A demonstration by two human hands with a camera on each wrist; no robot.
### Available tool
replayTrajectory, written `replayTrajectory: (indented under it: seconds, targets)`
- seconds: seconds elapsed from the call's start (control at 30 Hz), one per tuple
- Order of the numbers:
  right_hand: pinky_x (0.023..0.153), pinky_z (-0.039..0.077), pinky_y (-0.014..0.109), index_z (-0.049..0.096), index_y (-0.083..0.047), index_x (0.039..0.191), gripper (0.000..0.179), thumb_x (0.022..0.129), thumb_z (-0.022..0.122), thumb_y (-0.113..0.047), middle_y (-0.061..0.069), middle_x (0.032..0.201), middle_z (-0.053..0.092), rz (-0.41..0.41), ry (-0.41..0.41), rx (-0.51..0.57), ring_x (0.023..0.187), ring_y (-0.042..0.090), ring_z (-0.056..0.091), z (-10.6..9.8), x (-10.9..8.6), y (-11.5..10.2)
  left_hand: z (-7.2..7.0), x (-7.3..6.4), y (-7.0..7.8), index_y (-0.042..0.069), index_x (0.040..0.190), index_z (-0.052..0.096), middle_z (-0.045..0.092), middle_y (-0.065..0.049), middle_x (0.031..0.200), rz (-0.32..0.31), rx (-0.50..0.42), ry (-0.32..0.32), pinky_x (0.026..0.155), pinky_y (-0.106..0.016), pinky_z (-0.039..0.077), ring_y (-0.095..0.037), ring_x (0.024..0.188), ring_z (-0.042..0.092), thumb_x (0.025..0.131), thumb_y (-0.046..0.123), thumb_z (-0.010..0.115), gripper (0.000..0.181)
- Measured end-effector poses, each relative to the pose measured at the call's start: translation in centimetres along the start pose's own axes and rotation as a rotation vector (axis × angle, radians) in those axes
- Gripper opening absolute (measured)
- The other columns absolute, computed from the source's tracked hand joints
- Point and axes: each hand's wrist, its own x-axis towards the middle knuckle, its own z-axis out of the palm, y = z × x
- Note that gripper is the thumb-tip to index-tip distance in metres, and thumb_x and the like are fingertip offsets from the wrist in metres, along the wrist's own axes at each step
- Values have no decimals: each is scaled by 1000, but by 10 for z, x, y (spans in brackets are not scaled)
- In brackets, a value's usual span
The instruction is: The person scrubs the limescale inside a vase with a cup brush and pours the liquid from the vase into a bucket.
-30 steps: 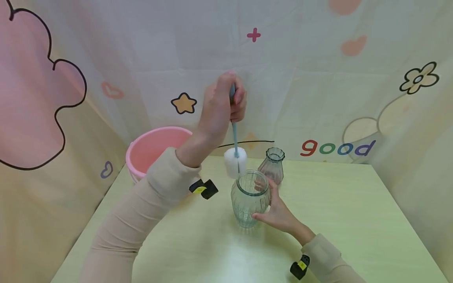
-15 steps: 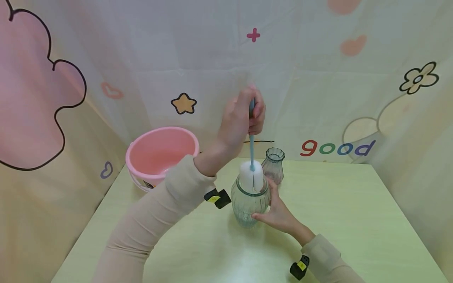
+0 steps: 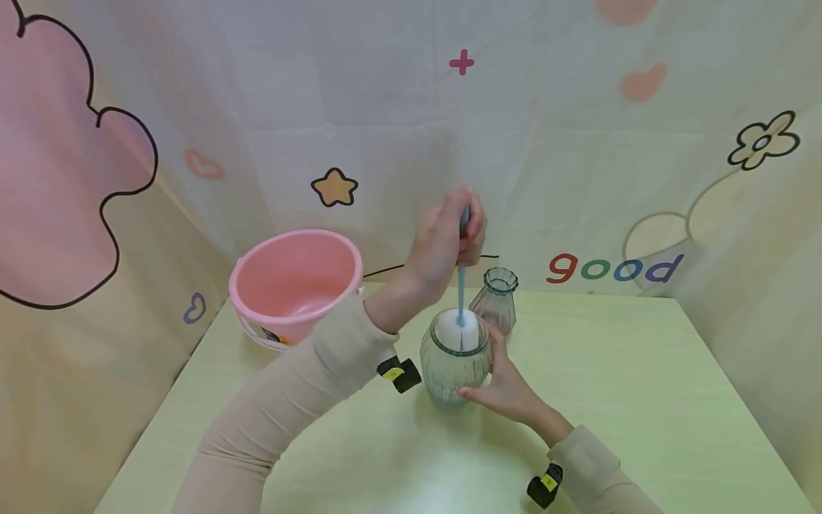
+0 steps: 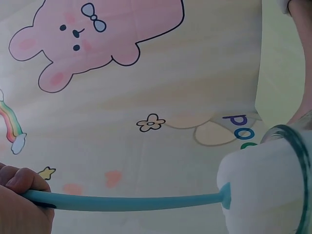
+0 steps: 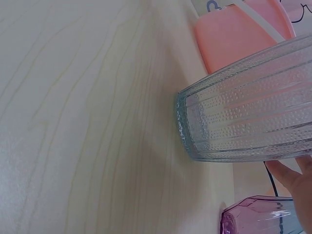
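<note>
My left hand [image 3: 443, 243] grips the blue handle of a sponge bottle brush [image 3: 461, 293], held upright. Its white sponge head [image 4: 263, 180] is partly inside the mouth of a clear ribbed glass vase [image 3: 449, 378], with the top of the sponge showing at the rim. The right hand [image 3: 507, 385] holds the vase by its right side, thumb in front and fingers behind. In the right wrist view, the vase's dimpled lower wall [image 5: 243, 112] shows close to the table, with a few fingers [image 5: 285, 173] against the glass.
Behind the vase stands a smaller purple-tinted glass vase [image 3: 497, 303] with a scalloped rim. A pink bucket [image 3: 240, 296] is at the back left, partly behind the left sleeve. A printed curtain [image 3: 385, 86] rises behind the pale table [image 3: 642, 385].
My left hand has moved right and then down, taking the sponge head from beside the rim into the vase's mouth. The right hand and the vase have stayed put.
</note>
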Motion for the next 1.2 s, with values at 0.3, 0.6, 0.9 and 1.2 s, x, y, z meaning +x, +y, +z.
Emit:
replayTrajectory:
  seconds: [0.3, 0.6, 0.9, 1.2]
  targets:
    - [90, 36, 65, 4, -15, 142, 108, 66, 80, -1, 19, 144, 23, 9, 10, -2, 128, 43, 33, 2, 1, 16, -5, -3, -17, 11, 60, 33, 25, 4, 48, -39, -26, 14, 42, -26, 16, -13, 40, 18, 94, 23, 28, 36]
    - [92, 36, 62, 4, -23, 143, 111, 66, 82, -7, 15, 143, 25, -4, 16, -9, 128, 38, 34, 3, 1, 28, -5, -9, -24, 10, 60, 33, 25, 3, 48, -52, -27, 1, 43, -26, 17, -13, 40, 18, 93, 22, 27, 36]
    - [92, 36, 61, 2, -10, 141, 107, 67, 79, 1, 22, 141, 27, -18, 2, -28, 125, 42, 37, 2, 2, 5, -7, -17, -40, 10, 60, 33, 26, 4, 49, -133, -30, 17, 44, -25, 18, -12, 42, 19, 96, 23, 26, 39]
    - [93, 37, 59, 4, -6, 141, 104, 67, 78, 1, 30, 139, 26, -18, 8, -38, 124, 43, 37, 1, 0, -11, -10, -29, -46, 10, 61, 31, 26, 5, 50, -88, -46, -3, 43, -25, 17, -11, 42, 19, 93, 21, 27, 34]
